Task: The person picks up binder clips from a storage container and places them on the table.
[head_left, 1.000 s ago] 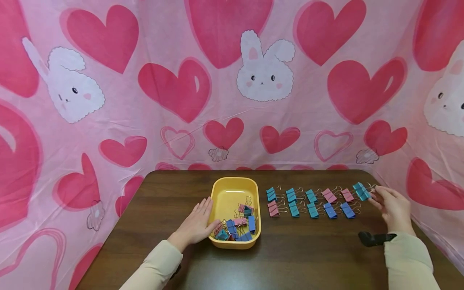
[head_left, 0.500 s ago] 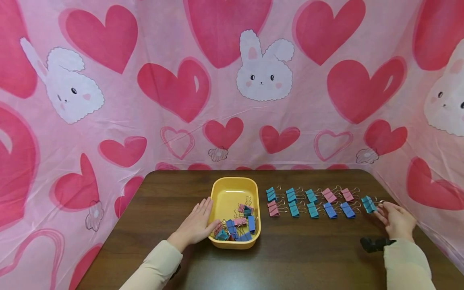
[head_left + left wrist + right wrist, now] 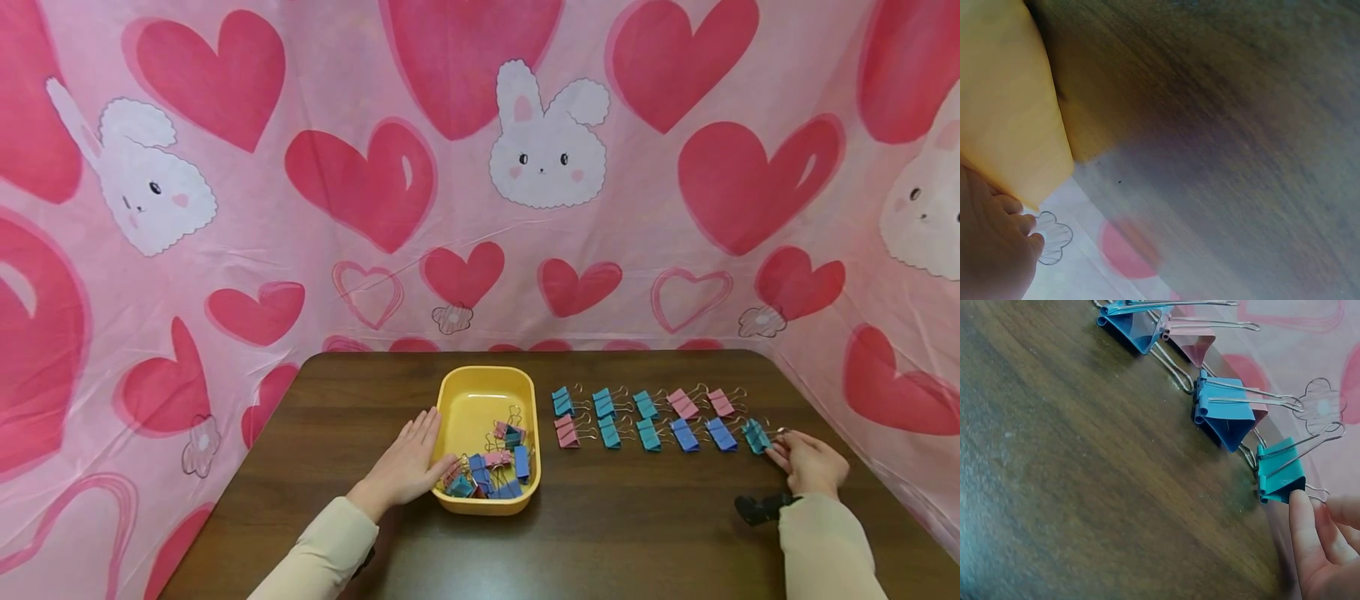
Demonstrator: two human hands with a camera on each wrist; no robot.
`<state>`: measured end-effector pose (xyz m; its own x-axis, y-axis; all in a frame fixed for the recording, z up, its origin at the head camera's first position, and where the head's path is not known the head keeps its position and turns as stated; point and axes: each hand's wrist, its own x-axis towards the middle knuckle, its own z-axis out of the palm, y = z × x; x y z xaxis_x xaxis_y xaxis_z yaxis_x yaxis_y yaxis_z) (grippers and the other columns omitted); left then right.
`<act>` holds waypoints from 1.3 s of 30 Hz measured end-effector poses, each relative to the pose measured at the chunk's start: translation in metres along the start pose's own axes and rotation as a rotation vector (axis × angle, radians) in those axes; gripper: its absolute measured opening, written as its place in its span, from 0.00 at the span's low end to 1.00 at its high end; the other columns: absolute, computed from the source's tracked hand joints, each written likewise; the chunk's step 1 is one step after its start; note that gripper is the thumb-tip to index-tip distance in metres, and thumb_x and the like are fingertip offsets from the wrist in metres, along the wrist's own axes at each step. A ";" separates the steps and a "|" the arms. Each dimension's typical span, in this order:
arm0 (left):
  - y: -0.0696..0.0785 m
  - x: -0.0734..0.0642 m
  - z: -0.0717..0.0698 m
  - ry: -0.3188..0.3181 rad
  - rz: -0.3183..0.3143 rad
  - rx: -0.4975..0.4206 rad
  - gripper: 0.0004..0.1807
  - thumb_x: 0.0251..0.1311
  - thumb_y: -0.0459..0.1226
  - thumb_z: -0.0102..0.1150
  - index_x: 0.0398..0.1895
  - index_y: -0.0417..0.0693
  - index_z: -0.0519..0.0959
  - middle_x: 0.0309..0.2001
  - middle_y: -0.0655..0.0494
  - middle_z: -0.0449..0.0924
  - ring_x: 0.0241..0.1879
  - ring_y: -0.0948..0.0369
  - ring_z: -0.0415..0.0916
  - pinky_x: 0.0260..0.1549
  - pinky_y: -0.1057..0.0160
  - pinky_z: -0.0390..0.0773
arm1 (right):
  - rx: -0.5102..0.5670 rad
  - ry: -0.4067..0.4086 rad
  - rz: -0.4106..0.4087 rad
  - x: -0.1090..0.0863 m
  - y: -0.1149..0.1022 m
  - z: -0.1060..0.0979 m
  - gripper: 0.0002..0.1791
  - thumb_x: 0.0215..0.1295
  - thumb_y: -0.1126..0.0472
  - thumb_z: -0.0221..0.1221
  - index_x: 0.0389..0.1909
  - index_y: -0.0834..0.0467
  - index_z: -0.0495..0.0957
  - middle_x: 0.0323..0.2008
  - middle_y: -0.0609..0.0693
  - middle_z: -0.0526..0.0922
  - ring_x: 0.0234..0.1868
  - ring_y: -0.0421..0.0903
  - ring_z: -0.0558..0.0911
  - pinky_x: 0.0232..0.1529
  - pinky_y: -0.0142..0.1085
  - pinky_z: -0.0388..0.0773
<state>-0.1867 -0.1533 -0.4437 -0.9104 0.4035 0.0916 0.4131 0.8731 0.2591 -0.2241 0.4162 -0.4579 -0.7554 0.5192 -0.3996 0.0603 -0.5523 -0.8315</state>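
Bringing the teal clip (image 3: 756, 436), pinched in the right hand (image 3: 816, 463), from beside the far row (image 3: 646, 405) to the near row (image 3: 649, 435), toward the right edge of the tabletop (image 3: 637, 517), apparently lengthening the latter row, with the left hand (image 3: 405, 458) straight-fingered against the yellow tray (image 3: 468, 417).

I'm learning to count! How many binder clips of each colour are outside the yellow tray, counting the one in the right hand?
Teal binder clips: 6, one of them in the right hand
Pink binder clips: 3
Blue binder clips: 2
Total: 11

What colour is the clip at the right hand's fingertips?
Teal green clip, with silver wire handles; best seen in the right wrist view.
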 end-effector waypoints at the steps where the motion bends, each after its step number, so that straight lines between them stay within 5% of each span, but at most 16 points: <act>1: 0.000 0.000 0.000 0.001 0.000 -0.001 0.42 0.64 0.55 0.42 0.69 0.32 0.49 0.70 0.41 0.46 0.68 0.47 0.42 0.64 0.52 0.44 | 0.001 0.010 -0.001 0.000 0.000 0.000 0.21 0.59 0.74 0.53 0.09 0.54 0.77 0.14 0.46 0.77 0.16 0.40 0.79 0.19 0.34 0.78; 10: -0.001 0.001 0.000 0.006 0.000 -0.004 0.42 0.64 0.55 0.43 0.69 0.32 0.49 0.70 0.41 0.46 0.68 0.47 0.42 0.64 0.52 0.45 | 0.028 0.032 -0.030 0.004 0.002 0.000 0.21 0.58 0.76 0.51 0.10 0.53 0.76 0.15 0.44 0.76 0.17 0.38 0.78 0.22 0.30 0.78; 19: -0.001 0.000 0.001 0.002 -0.010 -0.007 0.42 0.64 0.56 0.42 0.69 0.32 0.49 0.70 0.41 0.46 0.68 0.47 0.42 0.64 0.51 0.45 | -0.071 -0.038 -0.107 0.006 0.008 0.001 0.10 0.60 0.69 0.53 0.27 0.50 0.75 0.20 0.39 0.76 0.23 0.32 0.78 0.27 0.24 0.77; 24: -0.002 0.001 0.002 0.007 -0.005 -0.011 0.42 0.64 0.56 0.42 0.69 0.32 0.49 0.70 0.41 0.46 0.68 0.47 0.43 0.64 0.51 0.45 | -0.040 -0.013 -0.112 0.002 0.008 -0.001 0.09 0.60 0.71 0.52 0.34 0.53 0.74 0.19 0.42 0.76 0.22 0.34 0.79 0.25 0.27 0.78; 33: -0.001 0.000 0.001 0.002 -0.002 -0.010 0.42 0.64 0.56 0.42 0.69 0.32 0.49 0.70 0.41 0.46 0.68 0.47 0.43 0.64 0.51 0.45 | 0.045 0.036 -0.145 -0.008 0.000 -0.005 0.09 0.58 0.71 0.57 0.28 0.52 0.76 0.24 0.45 0.73 0.22 0.37 0.77 0.19 0.33 0.78; 39: -0.001 0.001 0.002 0.007 -0.002 -0.004 0.42 0.64 0.56 0.42 0.69 0.32 0.49 0.70 0.41 0.46 0.68 0.47 0.43 0.64 0.52 0.45 | 0.016 -0.097 -0.273 0.036 0.002 -0.010 0.12 0.53 0.66 0.66 0.38 0.52 0.80 0.29 0.45 0.79 0.28 0.37 0.80 0.22 0.33 0.79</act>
<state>-0.1877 -0.1534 -0.4453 -0.9115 0.3996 0.0977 0.4109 0.8729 0.2630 -0.2441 0.4404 -0.4778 -0.8013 0.5856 -0.1227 -0.1635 -0.4115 -0.8967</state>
